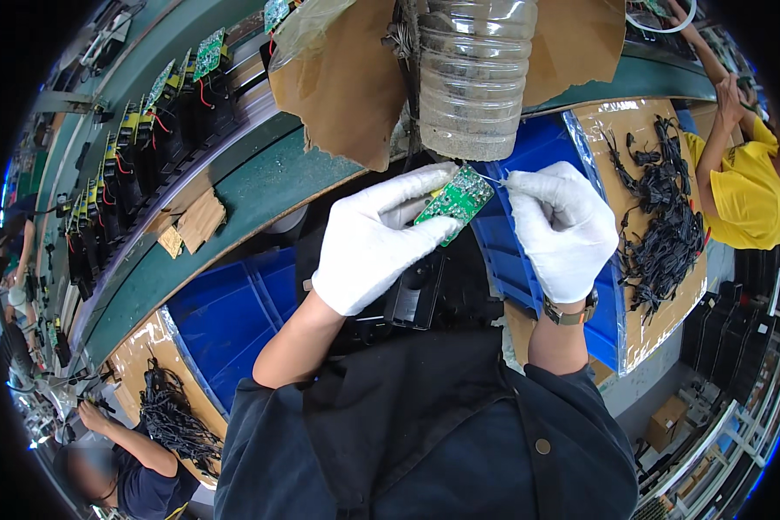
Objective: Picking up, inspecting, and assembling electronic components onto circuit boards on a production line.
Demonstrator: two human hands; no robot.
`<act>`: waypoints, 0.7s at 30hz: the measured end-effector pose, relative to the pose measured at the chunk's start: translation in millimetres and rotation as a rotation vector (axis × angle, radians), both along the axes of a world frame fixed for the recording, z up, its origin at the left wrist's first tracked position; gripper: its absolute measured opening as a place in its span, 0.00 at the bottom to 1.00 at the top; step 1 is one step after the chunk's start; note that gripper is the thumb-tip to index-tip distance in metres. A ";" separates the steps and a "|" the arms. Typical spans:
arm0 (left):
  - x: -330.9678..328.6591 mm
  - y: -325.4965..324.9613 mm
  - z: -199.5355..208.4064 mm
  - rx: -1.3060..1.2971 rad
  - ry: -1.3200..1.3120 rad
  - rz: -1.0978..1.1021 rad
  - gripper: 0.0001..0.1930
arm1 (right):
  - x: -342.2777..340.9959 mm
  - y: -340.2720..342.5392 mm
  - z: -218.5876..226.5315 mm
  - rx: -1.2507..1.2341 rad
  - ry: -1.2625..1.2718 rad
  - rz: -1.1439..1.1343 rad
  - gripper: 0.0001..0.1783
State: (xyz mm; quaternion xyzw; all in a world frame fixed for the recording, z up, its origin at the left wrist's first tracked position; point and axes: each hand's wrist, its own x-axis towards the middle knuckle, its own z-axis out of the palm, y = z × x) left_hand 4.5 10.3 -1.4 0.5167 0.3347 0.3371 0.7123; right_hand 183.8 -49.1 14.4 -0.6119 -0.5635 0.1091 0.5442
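My left hand [364,243], in a white glove, grips a small green circuit board [461,201] between thumb and fingers. The board is tilted, its face dotted with solder points turned upward, and a bit of yellow shows at its left edge. My right hand [565,232], also gloved in white, pinches the end of a thin pale wire [487,178]. That wire runs to the board's upper right corner; whether it is fixed there I cannot tell. Under my left hand lies a black piece with a rounded knob [416,290], partly hidden.
A clear ribbed bottle [472,82] hangs before torn cardboard [347,87], just beyond my hands. Blue bins [234,312] flank me, with black cable bundles [663,217] on cardboard. Several boards in black housings [130,165] line the conveyor at left. People work at both sides.
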 end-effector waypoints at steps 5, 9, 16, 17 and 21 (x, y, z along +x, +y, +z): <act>0.5 -0.3 -0.9 0.102 0.006 0.004 0.23 | -0.7 2.0 -1.4 0.001 -0.021 0.012 0.09; 0.0 0.1 -3.1 0.179 0.043 0.002 0.24 | -1.7 4.5 -1.5 0.005 -0.031 0.010 0.09; -0.3 -1.9 -11.1 0.364 0.121 0.052 0.23 | -3.3 6.3 -0.7 0.014 -0.053 0.003 0.09; -0.5 -2.4 -11.2 0.387 0.121 0.068 0.23 | -3.5 6.3 -0.7 0.018 -0.059 0.004 0.09; -1.3 -2.2 -9.1 0.418 0.137 0.061 0.23 | -3.4 7.9 -0.6 0.024 -0.075 0.013 0.09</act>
